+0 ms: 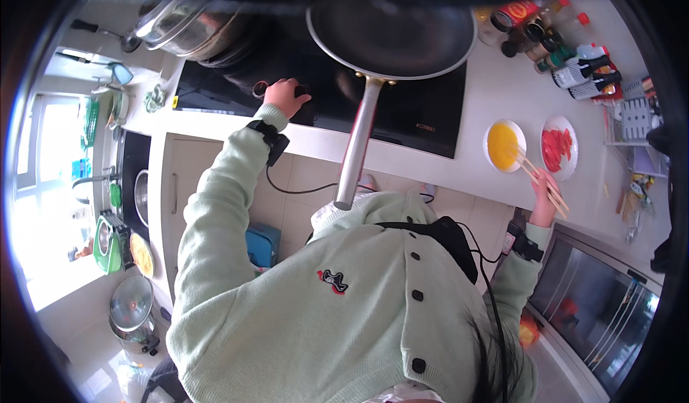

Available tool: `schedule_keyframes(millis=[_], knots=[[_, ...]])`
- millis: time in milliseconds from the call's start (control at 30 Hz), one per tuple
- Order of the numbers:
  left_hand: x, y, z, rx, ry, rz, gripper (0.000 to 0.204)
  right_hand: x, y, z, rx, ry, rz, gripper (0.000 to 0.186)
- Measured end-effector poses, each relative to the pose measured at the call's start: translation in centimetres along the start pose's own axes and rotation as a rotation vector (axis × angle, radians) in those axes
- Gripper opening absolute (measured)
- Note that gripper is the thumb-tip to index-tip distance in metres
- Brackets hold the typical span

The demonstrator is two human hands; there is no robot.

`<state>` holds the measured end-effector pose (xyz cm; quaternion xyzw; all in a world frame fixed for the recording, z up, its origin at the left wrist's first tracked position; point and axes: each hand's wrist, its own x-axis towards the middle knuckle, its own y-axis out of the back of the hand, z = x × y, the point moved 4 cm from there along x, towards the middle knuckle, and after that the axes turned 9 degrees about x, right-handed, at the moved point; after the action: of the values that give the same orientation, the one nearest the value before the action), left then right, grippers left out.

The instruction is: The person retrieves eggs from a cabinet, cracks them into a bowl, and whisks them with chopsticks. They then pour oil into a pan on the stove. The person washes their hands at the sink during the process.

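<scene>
My left hand (286, 96) reaches over the front of the black glass cooktop (416, 127), its fingers curled round a stove knob that they mostly cover. A round dark knob (260, 88) shows just left of it. A frying pan (391, 40) rests on the cooktop, its long metal handle (359, 144) pointing toward me. My right hand (545, 186) grips a pair of wooden chopsticks (554, 196), their tips dipped in yellow beaten egg in a white bowl (522, 160). Beside that bowl stands a white dish (568, 172) of cut red pieces, perhaps tomato.
Stacked metal pots and a glass lid (190, 30) stand at the cooktop's left. Seasoning bottles and jars (549, 44) crowd the far right counter. A utensil rack (635, 119) stands at the right edge. A sink (141, 196) lies at the left, below a window.
</scene>
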<state>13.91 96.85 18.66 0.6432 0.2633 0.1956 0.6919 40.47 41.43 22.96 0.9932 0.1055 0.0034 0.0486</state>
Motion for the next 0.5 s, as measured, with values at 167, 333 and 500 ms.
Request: schedule_keyframes(millis=[167, 333, 500], knots=[[1.4, -1.1, 0.6, 0.073, -0.010, 0.039, 0.037, 0.4, -0.2, 1.3, 0.006, -0.003, -0.013, 0.026], [0.4, -0.1, -1.9, 0.071, 0.073, 0.017, 0.041, 1.2, -3.2, 2.5, -0.026, 0.047, -0.145, 0.026], [-1.2, 1.0, -2.3, 0.057, 0.067, 0.047, 0.041, 1.0, -3.0, 1.4, 0.008, 0.055, -0.060, 0.028]])
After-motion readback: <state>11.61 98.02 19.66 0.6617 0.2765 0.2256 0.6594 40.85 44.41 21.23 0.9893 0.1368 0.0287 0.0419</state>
